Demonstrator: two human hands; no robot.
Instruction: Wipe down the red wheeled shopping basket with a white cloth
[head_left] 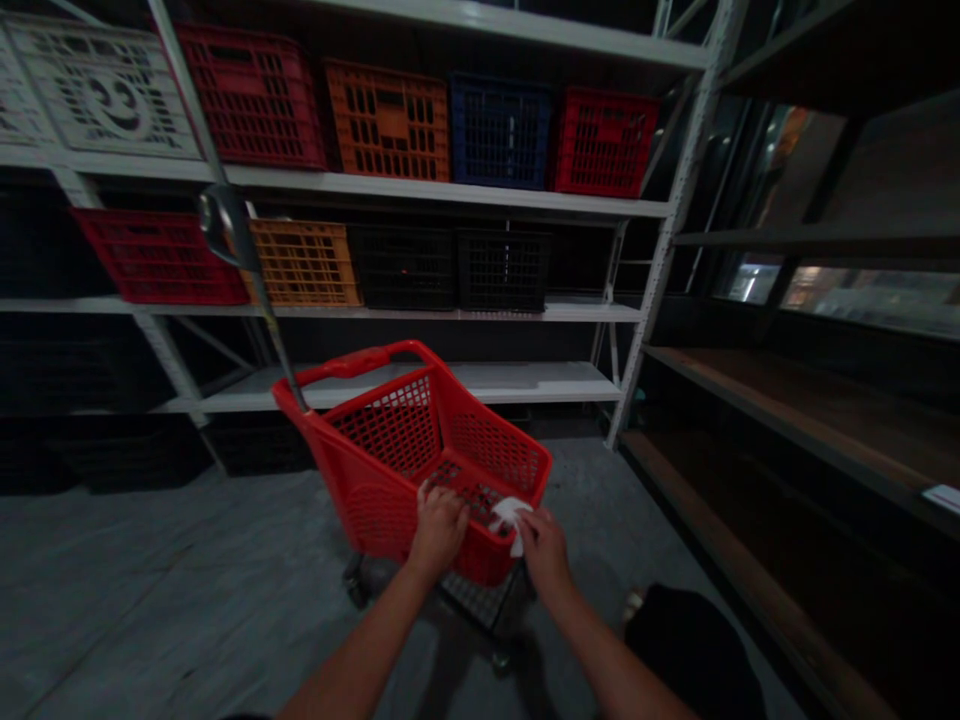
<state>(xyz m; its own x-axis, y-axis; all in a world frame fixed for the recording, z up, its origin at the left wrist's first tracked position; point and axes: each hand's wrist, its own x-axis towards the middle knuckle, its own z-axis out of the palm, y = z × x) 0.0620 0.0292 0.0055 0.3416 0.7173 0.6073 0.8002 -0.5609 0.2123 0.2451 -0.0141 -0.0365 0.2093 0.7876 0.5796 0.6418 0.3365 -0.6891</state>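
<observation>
A red plastic shopping cart (360,470) on casters stands in front of me, with a metal pole (202,130) rising from its handle side. My left hand (439,525) is closed over the cart's near rim. At the rim's right corner, my right hand (541,540) pinches a white cloth or tissue (513,511), which drapes over the edge and partly into the basket. The fingertips of the left hand are partly hidden behind the rim.
A white metal rack (420,312) behind the cart carries red, orange, blue and black crates, including an orange crate (388,120). To the right stands a dark shelf unit (795,400) with brown boards. Grey concrete floor (150,600) lies around the casters.
</observation>
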